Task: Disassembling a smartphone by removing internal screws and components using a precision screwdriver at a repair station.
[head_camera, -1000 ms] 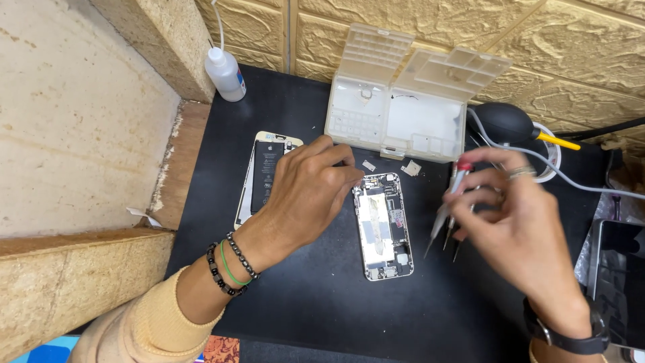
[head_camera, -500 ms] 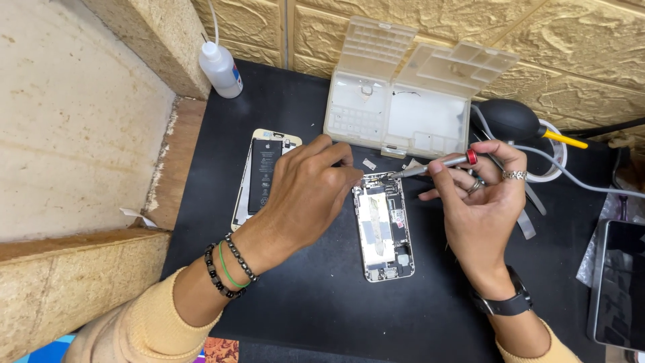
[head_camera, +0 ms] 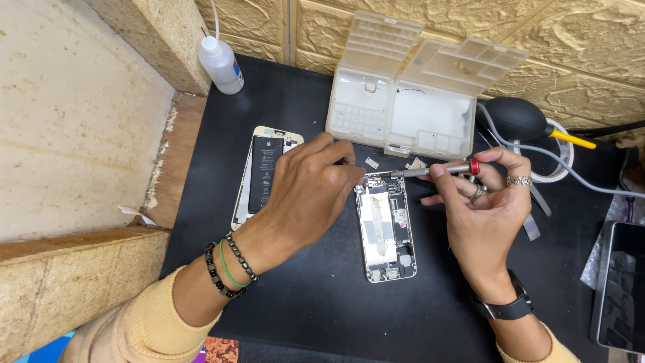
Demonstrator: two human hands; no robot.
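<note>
An opened phone frame (head_camera: 386, 228) with bare metal and small parts lies on the black mat (head_camera: 322, 296). My left hand (head_camera: 306, 191) rests at its top left corner, fingertips pinched at the upper edge. My right hand (head_camera: 480, 205) holds a thin silver screwdriver (head_camera: 430, 171) with a red ring, its tip pointing left at the top of the frame. A second phone half (head_camera: 263, 171) with a black battery lies to the left, partly under my left hand. What the left fingertips pinch is hidden.
An open beige parts box (head_camera: 403, 107) stands behind the phones, with small metal bits (head_camera: 371, 162) in front. A white squeeze bottle (head_camera: 222, 64) is back left, a black air blower (head_camera: 514, 119) back right, a dark tablet (head_camera: 621, 289) at the right edge.
My right hand turned the screwdriver from hanging downward to lying level and brought its tip to the top of the phone frame. My left hand stayed at the frame's top corner.
</note>
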